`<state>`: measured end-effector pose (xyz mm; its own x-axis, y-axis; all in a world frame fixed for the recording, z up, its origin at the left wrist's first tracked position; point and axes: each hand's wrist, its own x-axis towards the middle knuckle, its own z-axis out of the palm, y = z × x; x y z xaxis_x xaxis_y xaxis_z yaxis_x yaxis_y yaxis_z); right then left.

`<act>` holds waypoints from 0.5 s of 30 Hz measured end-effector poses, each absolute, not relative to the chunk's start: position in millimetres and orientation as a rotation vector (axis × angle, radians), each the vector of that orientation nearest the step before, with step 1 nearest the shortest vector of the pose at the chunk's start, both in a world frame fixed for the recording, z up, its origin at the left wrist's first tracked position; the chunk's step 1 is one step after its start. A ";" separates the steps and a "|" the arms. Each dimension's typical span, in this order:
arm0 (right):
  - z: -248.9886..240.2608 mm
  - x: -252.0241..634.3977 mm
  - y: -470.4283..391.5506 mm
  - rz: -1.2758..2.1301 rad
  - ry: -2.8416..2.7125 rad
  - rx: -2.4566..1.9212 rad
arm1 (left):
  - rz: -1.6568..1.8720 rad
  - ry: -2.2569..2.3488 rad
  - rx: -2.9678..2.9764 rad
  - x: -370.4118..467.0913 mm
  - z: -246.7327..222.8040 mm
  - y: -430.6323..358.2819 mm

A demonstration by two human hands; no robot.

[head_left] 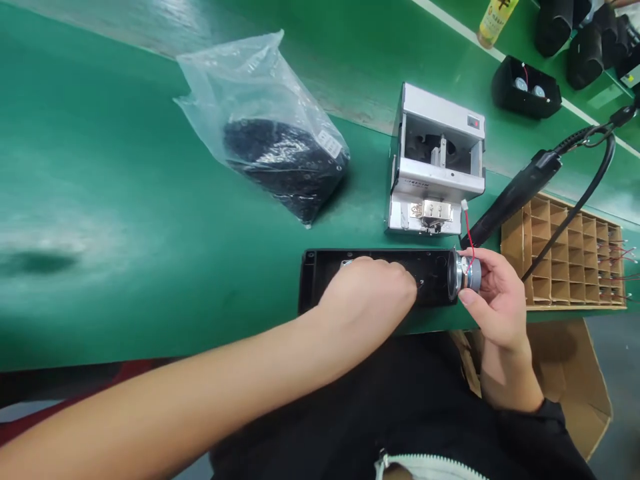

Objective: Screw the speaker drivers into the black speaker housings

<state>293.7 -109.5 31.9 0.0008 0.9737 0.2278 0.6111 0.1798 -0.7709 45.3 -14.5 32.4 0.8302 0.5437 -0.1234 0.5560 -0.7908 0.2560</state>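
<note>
My right hand [500, 297] grips a small round speaker driver [467, 273] by its grey magnet, between thumb and fingers. A red wire with a white plug rises from the driver. Its rim is at the right end of a long black open housing [435, 277]; whether they touch I cannot tell. Over the middle of the housing is my left hand [370, 290], closed with the knuckles up. Its fingertips are hidden underneath, along with whatever they hold. A bit of shiny metal shows just beyond the left wrist, inside the housing.
Behind the housing stands a silver screw feeder [437, 170]. A black electric screwdriver [515, 197] on a cable slants beside it. Left of these lies a plastic bag of black parts [285, 153]. A divided cardboard box [565, 267], another black housing [525, 90] and a bottle [495, 23] are at right.
</note>
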 end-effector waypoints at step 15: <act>56.0 278.2 -70.8 0.469 -2.478 -1.471 | 0.560 0.807 2.841 -39.1 10.1 -13.1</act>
